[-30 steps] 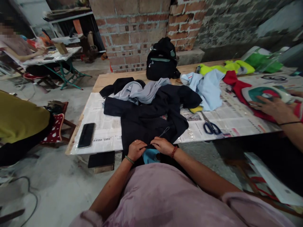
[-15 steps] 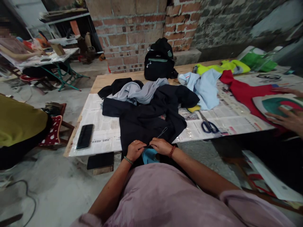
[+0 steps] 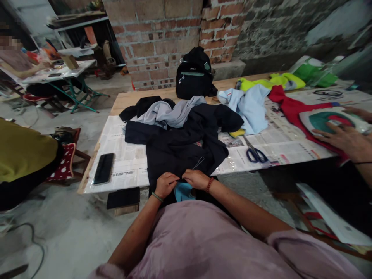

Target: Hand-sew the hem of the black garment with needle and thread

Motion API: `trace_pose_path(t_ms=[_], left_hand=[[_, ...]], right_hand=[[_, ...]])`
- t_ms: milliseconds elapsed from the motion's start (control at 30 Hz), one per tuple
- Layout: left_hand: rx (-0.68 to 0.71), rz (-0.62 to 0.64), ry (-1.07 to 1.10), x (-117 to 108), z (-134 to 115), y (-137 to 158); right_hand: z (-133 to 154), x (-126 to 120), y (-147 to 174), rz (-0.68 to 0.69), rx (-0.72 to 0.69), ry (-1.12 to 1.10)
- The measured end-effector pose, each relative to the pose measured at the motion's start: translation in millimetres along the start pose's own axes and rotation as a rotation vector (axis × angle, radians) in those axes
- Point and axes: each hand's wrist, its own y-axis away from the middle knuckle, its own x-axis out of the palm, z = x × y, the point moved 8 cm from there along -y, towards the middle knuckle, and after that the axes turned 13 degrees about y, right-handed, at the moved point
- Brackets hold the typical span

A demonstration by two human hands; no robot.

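Iron [image 3: 318, 117] slid leftward; left hand [image 3: 166, 185], right hand [image 3: 197, 179]: 2 closed pinches on black garment [image 3: 174, 155].

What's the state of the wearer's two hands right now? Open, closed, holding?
Left hand: closed, fingertips pinching the dark garment at its near edge.
Right hand: closed, pinching the same edge beside it.

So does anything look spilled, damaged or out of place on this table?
Nothing looks clearly spilled or damaged. The scissors lie near the front edge of the table, handles toward it, perhaps easily knocked; the dark garment is just crumpled.
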Motion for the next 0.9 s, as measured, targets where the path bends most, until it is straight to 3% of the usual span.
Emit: trace_pose_path(t_ms=[333, 500, 733, 900], left_hand=[[-0.040, -0.037, 0.000, 0, 4, -3], [-0.046, -0.067, 0.021, 0, 7, -2], [-0.114, -0.111, 0.119, -5, 10, -4], [-0.184, -0.192, 0.240, -13, 14, -7]], right_hand=[[14, -13, -24, 0.117, -0.263, 0.147], [22, -13, -33, 0.171, -0.325, 0.160], [19, -9, -32, 0.129, -0.239, 0.014], [3, -18, -34, 0.046, -0.083, -0.260]])
